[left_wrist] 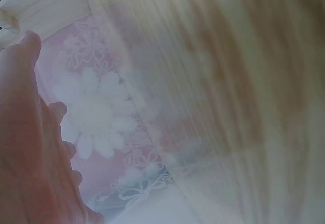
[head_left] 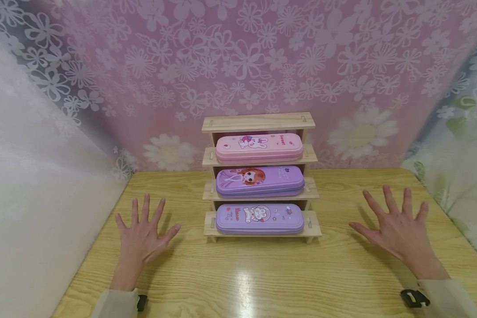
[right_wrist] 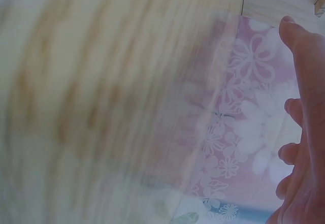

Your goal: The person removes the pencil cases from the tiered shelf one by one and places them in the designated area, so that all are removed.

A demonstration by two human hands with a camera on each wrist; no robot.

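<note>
My left hand is spread palm down over the table, left of a small wooden shelf rack, and holds nothing. On the rack's other side my right hand is spread the same way with nothing in it. Three pencil cases lie on the rack's tiers: a pink one with a rabbit on the upper tier, a purple one with a red-haired girl in the middle, and a lilac one with a rabbit at the bottom. In the wrist views, the left thumb and right thumb point toward the rack.
The rack stands at the middle of a wood-grain table, near its back edge. A pink flowered curtain hangs behind, and pale sheets close off the sides. The rack's top board carries nothing.
</note>
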